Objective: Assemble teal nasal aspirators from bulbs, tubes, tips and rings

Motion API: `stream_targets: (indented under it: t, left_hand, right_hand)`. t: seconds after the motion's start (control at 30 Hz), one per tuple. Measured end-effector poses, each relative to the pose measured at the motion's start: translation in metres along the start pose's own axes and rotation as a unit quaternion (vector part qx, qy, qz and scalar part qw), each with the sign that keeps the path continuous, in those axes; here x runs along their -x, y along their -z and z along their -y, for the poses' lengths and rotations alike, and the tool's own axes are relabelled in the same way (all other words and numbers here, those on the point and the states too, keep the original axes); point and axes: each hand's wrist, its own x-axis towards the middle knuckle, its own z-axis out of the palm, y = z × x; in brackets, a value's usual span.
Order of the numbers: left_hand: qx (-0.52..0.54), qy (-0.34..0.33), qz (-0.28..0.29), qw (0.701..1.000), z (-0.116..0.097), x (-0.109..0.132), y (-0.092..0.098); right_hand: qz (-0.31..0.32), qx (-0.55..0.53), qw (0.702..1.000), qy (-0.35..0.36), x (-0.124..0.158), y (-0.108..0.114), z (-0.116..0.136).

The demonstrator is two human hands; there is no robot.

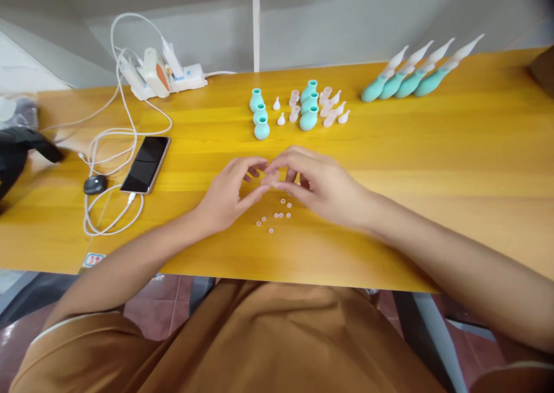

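My left hand and my right hand meet over the middle of the yellow wooden table. Their fingertips pinch together on a small pale translucent piece, blurred and hard to name. Just below the hands lie several tiny pink round discs scattered on the tabletop. Behind the hands stand teal rubber bulbs, more teal bulbs, and small white-pink nozzle tips.
Several assembled teal bulbs with long white nozzles lie at the back right. At the left are a black phone, white cables, a black mouse-like object and a white power strip with chargers. A dark object sits at the far left edge.
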Motion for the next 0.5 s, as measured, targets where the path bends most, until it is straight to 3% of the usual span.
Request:
stream_targets:
  t: [0.17, 0.33, 0.5]
  left_hand:
    - [0.065, 0.013, 0.007, 0.998, -0.006, 0.001, -0.002]
    - [0.000, -0.025, 0.000, 1.000, -0.006, 0.000, -0.001]
    - [-0.033, -0.046, 0.010, 0.998, -0.006, 0.002, -0.001]
  right_hand:
    - [-0.017, 0.035, 0.999, 0.003, 0.020, -0.008, 0.005]
    - [0.034, 0.248, 0.968, 0.018, 0.036, -0.014, -0.014]
    - [0.062, 0.286, 0.955, 0.042, 0.041, -0.015, -0.023]
